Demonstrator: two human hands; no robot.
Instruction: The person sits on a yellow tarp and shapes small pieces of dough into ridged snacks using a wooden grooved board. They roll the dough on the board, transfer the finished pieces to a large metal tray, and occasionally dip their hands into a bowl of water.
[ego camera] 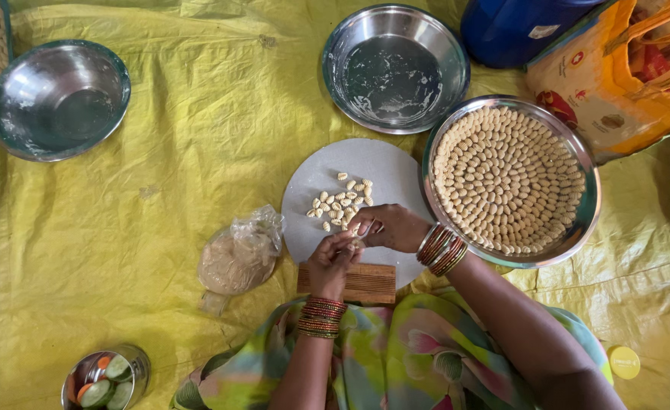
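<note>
My left hand [333, 262] and my right hand [388, 226] meet over the near edge of a round white board [384, 171], pinching a small piece of dough [358, 241] between their fingertips. Both wrists carry stacks of bangles. A ridged wooden block [369, 282] lies just under my left hand. Several small ridged dough shells [342, 201] lie loose on the board beyond my hands. To the right, a steel plate [589, 193] is packed with rows of the same shells. A plastic bag of dough [238, 258] sits left of my left hand.
Two steel bowls stand on the yellow sheet [160, 205], one at the far left [58, 99] and one above the board [394, 67]. A blue container [517, 26] and an orange sack [631, 72] fill the top right. A small tin of cucumber slices [107, 378] sits bottom left.
</note>
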